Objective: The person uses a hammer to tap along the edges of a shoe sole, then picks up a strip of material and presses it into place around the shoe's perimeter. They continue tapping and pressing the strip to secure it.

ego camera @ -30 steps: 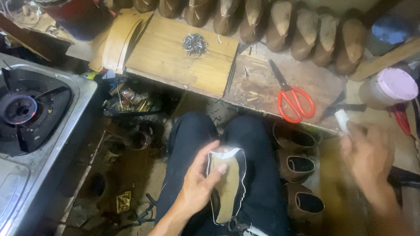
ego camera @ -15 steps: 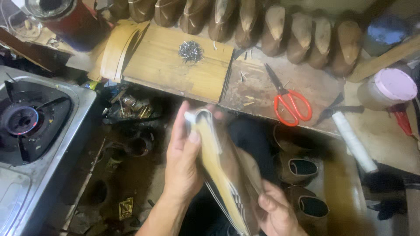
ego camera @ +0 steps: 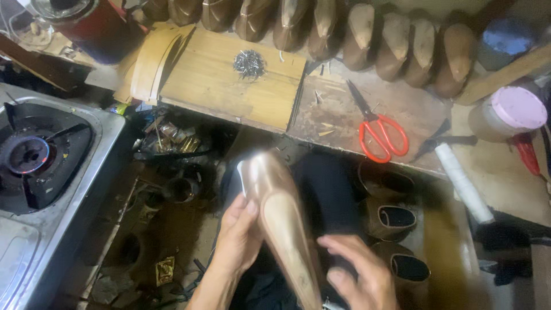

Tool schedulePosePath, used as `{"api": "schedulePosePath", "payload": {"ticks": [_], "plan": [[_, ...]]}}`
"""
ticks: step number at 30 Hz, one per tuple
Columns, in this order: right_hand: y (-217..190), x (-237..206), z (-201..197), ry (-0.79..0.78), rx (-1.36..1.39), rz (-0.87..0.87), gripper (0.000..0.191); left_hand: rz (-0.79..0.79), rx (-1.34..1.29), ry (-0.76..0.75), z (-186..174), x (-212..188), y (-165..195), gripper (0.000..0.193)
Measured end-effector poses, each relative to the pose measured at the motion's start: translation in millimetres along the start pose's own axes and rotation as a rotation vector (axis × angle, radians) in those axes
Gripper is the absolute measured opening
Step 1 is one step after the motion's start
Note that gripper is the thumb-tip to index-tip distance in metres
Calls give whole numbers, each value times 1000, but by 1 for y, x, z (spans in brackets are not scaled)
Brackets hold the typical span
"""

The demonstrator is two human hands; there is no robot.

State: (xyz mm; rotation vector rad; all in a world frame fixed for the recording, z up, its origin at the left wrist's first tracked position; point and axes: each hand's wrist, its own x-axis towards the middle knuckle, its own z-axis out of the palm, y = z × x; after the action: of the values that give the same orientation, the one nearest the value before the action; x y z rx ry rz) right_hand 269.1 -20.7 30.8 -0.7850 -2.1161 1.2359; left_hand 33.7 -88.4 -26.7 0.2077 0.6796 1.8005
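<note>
Worn wooden desk (ego camera: 402, 109): red-handled scissors (ego camera: 383, 135), heap of small nails (ego camera: 249, 63) on a pale board (ego camera: 229, 86), white roll (ego camera: 462, 182), pink-lidded jar (ego camera: 508, 117).

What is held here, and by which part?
The left hand holds a tan shoe by its side near the toe; the right hand hovers open beside it.

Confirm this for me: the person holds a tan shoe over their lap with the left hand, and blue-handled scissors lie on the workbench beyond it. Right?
Not quite. The scissors have red handles, not blue, as the head view shows. The rest stands: the left hand grips the tan shoe over the lap, and the scissors lie on the workbench beyond it.
</note>
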Motion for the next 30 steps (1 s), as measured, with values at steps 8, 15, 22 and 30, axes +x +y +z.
{"api": "schedulePosePath", "payload": {"ticks": [8, 15, 22, 30], "plan": [[68, -32, 15, 13, 1029, 574, 30, -244, 113, -252, -2, -48, -11, 59], [86, -42, 16, 220, 1098, 610, 16, -320, 208, -34, -18, -54, -12, 36], [73, -34, 13, 112, 1173, 520, 10, -108, 234, 74, -43, -64, -39, 12], [75, -12, 18, -203, 1383, 402, 12, -387, -163, -146, -31, -53, -35, 27]]}}
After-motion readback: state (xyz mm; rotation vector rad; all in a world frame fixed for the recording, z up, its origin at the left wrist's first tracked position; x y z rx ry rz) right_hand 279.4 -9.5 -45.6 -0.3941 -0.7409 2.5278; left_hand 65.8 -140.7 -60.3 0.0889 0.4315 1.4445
